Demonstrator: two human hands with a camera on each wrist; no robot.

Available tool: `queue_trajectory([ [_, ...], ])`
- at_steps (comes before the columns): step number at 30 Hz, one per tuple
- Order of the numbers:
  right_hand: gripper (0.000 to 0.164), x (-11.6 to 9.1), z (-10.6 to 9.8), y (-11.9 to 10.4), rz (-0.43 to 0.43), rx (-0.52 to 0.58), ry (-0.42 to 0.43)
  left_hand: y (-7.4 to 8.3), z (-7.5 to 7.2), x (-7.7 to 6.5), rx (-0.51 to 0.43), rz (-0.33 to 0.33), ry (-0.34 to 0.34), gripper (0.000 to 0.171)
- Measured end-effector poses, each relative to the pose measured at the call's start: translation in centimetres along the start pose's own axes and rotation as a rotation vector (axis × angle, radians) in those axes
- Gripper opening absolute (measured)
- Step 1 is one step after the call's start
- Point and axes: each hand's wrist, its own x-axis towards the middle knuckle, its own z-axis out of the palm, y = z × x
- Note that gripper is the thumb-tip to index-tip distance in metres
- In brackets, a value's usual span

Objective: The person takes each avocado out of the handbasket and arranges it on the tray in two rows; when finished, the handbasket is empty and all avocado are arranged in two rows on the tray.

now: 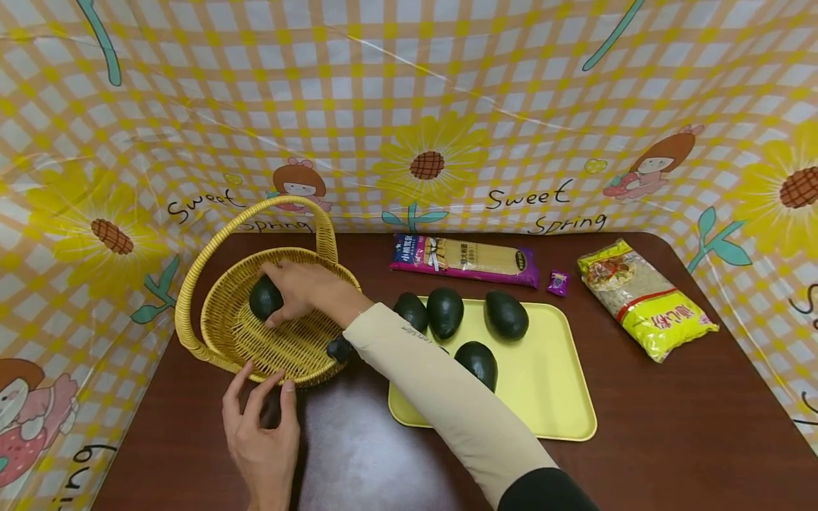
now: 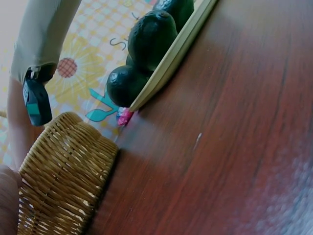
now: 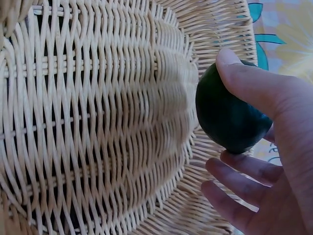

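My right hand (image 1: 305, 285) reaches into the yellow wicker basket (image 1: 275, 355) and holds a dark green avocado (image 1: 264, 299) over its floor. In the right wrist view, the thumb lies across the top of this avocado (image 3: 227, 112), with the lower fingers spread below it. At the basket's near side is my left hand (image 1: 260, 429), its extended fingertips right at the rim. Several more avocados (image 1: 445, 313) sit on the pale yellow tray (image 1: 549, 390), partly hidden behind my right sleeve.
Behind the tray lies a noodle packet (image 1: 473, 259), with a small purple packet (image 1: 558, 282) beside it. A yellow-and-clear food bag (image 1: 645, 298) rests at the right. The basket's tall handle (image 1: 217, 248) arches over its left and back. Checked cloth (image 1: 511, 85) walls the table.
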Motion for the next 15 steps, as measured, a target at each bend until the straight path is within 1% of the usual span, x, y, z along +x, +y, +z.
queue_trajectory([
  [6, 0.095, -1.2, -0.4, 0.7, -0.018, 0.05, 0.036, -0.1, 0.0, -0.1, 0.005, -0.009, -0.01, 0.017],
  [10, 0.096, -2.0, -0.5, 1.1, -0.036, 0.055, 0.057, -0.1, 0.0, 0.0, 0.004, -0.011, -0.007, 0.017],
  [15, 0.093, -3.0, -0.4, 1.4, -0.064, 0.065, 0.084, -0.1, 0.0, -0.1, 0.003, -0.022, -0.008, 0.018],
])
